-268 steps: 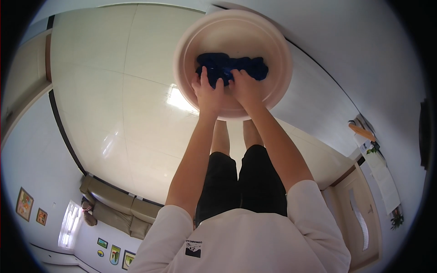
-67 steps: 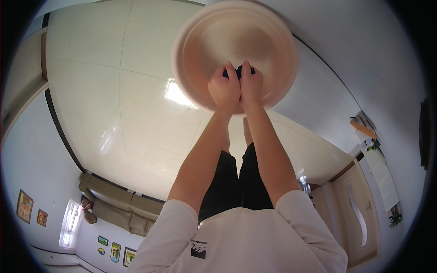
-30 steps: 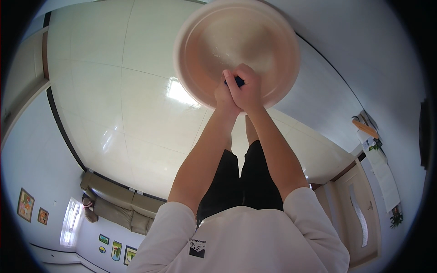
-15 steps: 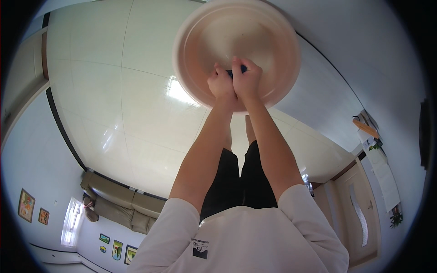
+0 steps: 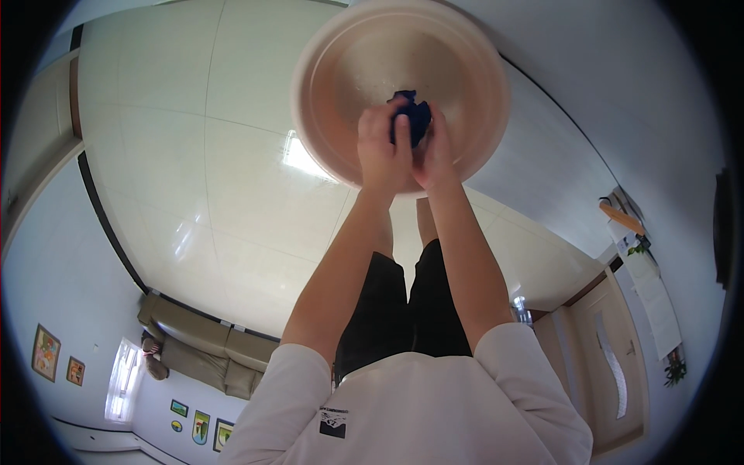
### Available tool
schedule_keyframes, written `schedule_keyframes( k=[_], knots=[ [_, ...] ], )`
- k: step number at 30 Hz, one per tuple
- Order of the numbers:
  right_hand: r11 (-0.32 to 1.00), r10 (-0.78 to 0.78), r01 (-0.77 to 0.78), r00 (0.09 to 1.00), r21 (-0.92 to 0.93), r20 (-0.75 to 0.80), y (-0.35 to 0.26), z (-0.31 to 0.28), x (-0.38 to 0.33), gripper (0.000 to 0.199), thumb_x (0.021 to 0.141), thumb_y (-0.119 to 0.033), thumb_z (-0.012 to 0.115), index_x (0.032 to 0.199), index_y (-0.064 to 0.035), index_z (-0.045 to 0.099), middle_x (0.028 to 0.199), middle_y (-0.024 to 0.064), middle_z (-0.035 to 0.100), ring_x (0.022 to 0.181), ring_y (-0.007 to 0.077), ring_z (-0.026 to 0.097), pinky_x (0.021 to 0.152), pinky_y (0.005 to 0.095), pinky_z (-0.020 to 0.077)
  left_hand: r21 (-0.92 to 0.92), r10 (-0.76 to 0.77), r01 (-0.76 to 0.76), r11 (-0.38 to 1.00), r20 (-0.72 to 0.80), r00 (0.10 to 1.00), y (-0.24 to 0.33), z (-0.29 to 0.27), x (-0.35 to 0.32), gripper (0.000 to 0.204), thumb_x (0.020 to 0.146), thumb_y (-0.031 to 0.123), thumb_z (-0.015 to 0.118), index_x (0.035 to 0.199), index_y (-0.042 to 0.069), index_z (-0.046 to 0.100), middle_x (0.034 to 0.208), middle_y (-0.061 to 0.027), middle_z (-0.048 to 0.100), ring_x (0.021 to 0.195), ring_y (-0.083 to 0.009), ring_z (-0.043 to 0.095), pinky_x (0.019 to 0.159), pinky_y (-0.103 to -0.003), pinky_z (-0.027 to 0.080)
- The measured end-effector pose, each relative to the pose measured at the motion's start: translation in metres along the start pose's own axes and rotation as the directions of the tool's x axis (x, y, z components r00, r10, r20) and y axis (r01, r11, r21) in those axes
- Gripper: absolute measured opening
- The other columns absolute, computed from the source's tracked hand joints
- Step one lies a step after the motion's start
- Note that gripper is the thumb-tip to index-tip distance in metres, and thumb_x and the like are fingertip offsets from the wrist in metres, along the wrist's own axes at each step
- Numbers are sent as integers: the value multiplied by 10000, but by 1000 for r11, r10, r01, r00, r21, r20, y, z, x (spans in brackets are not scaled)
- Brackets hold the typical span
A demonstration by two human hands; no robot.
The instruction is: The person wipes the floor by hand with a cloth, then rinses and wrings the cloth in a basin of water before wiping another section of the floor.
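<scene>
A bunched, dark blue cloth (image 5: 417,118) is between my two hands, over the pink round basin (image 5: 308,116). My left hand (image 5: 380,139) presses on its left side, thumb lying across the front of it. Cupped along the cloth's right side is my right hand (image 5: 439,151), its fingers partly hidden behind the fabric. The basin looks to hold some water with a few bubbles near the cloth, though its depth cannot be made out.
Glossy pale floor tiles (image 5: 256,155) spread left of the basin. A pale wall (image 5: 604,101) rises close on the right. Behind me stand a brown sofa (image 5: 194,341) at the left and a wooden door (image 5: 604,349) at the right, near a wall shelf (image 5: 651,294) with plants.
Both hands have turned from tight fists into a looser hold. More of the blue cloth shows between them now, bunched up instead of squeezed out of sight.
</scene>
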State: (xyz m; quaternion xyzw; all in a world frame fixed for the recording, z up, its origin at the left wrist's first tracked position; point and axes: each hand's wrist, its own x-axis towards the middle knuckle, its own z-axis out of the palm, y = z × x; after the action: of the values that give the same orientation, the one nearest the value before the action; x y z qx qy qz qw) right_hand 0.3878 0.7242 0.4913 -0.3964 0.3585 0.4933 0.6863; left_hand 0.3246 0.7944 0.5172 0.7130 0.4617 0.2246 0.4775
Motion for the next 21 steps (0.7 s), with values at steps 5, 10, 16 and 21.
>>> schedule_keyframes(
  k=[5,10,16,21],
  knots=[
    [966,-20,-98,894,238,447,5,-37,29,309,1052,-428,572,946,-147,645,880,-1,662,797,139,641,712,322,543,184,298,-326,927,165,940,6,16,-4,180,873,225,742,809,67,687,835,-104,671,759,-329,651,643,-449,522],
    [987,-162,163,987,-1,15,16,-2,18,255,1028,-298,580,893,-88,636,799,11,622,720,136,597,636,331,505,254,-47,27,967,74,996,-4,21,4,329,954,287,670,752,27,673,677,-148,647,585,-338,610,559,-439,489],
    [899,-277,193,946,-393,-171,4,-2,24,291,1007,-250,580,856,-9,638,777,47,626,663,164,579,588,364,477,155,-385,372,915,69,920,-14,33,13,464,1021,336,575,760,-33,679,637,-192,644,544,-319,601,575,-443,482],
    [845,-341,207,919,-494,-198,8,11,24,346,977,-244,571,791,42,623,705,80,611,608,186,538,562,399,454,278,-300,268,922,78,951,-49,31,16,457,1008,334,575,784,-49,685,648,-219,638,566,-280,586,602,-443,480]
  ],
)
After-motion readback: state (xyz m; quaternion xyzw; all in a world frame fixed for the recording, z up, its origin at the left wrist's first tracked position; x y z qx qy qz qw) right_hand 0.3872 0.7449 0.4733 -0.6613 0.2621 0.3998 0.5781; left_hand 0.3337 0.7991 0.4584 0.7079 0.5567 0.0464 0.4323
